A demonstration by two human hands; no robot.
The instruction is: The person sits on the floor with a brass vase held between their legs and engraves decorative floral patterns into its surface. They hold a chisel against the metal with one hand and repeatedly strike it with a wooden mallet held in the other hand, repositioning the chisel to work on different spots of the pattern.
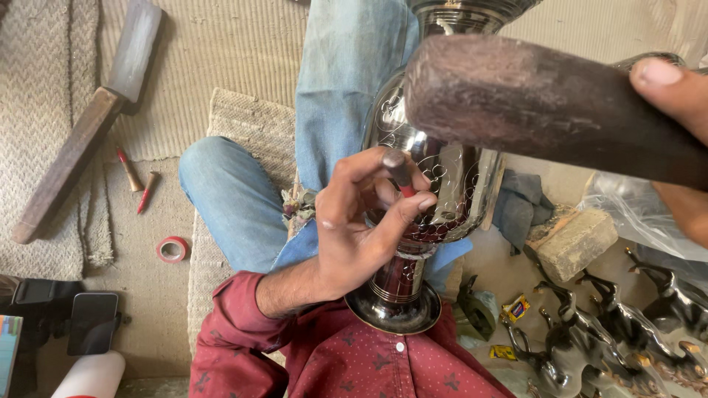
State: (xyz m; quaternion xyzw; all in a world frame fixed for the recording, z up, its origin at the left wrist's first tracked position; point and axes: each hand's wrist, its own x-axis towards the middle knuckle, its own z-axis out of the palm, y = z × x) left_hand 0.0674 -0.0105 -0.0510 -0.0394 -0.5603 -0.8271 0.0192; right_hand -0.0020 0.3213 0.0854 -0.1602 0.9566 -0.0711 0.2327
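Observation:
A dark polished metal vase (431, 184) with engraved scroll patterns lies across my lap, its round foot (394, 309) near my red shirt. My left hand (365, 214) pinches a small chisel (399, 171) with a red band, its tip set against the vase's belly. My right hand (675, 125) grips a thick dark wooden mallet handle (538, 107), raised close to the camera above the chisel. The mallet's head is out of view. My jeans-clad legs (243, 199) are folded under the vase.
On the woven mat (243, 125) and floor lie a long wooden-handled tool (88, 125), two small red-tipped chisels (139, 180), a roll of red tape (172, 249) and a phone (92, 323). At right sit a wooden block (579, 239), plastic sheet (641, 214) and several dark metal animal figures (612, 332).

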